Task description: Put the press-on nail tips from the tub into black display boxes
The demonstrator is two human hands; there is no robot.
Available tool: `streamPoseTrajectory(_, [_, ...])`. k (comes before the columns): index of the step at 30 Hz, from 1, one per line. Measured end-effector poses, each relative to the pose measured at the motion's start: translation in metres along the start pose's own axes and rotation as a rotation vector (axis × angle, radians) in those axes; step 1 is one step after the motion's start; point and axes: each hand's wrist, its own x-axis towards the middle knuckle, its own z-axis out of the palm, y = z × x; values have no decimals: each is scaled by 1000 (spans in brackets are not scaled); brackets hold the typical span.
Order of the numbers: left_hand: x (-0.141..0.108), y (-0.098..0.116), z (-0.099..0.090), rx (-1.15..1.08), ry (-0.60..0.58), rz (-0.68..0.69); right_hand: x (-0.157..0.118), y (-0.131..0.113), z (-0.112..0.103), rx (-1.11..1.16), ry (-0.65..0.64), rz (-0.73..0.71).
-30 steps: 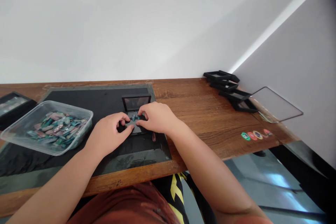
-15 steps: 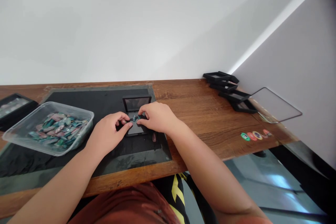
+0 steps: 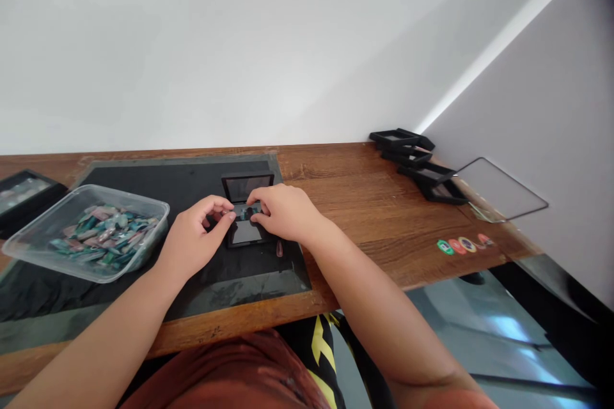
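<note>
A small black hinged case [image 3: 248, 232] lies open on the dark mat, its lid raised at the back. Several small dark teal stone pieces [image 3: 245, 212] sit inside it, partly covered by my fingers. My left hand [image 3: 199, 230] is at the case's left edge, thumb and forefinger pinched close together; whatever is between them is too small to make out. Over the case's right side, my right hand [image 3: 285, 212] has its thumb and forefinger closed around a small teal piece. A pinkish-brown stone piece [image 3: 279, 248] rests on the mat just right of the case.
Left of my left hand stands a clear plastic tub [image 3: 165, 220] of teal and pink stone pieces. A black display box [image 3: 29, 201] is at the far left. Black frames [image 3: 422, 172] are piled back right, beside a thin wire frame [image 3: 515, 182]. Round stickers [image 3: 455, 245] lie near the right edge.
My left hand has drawn slightly left and away from the teal pieces. My right hand stays over the case, its fingertips shifted a little left. The view has moved slightly.
</note>
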Motion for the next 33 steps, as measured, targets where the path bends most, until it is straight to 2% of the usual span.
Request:
streamPoseTrajectory(10, [0,-1,1,-96,10,32,-2,-5,-9,141,37,-77])
streamPoseTrajectory(16, [0,1,3,-459,-82,-18,-4,-6,-8,269,81,-211])
streamPoseTrajectory(19, [-1,3,2,-541,-125,-61,-6,-5,-8,323,80,-286])
streamPoseTrajectory(23, [-2,3,0,-558,-164,-92,-7,-5,-7,385,41,-335])
streamPoseTrajectory(33, [-2,5,-2,-497,-189,-69,-6,-3,-10,401,23,-291])
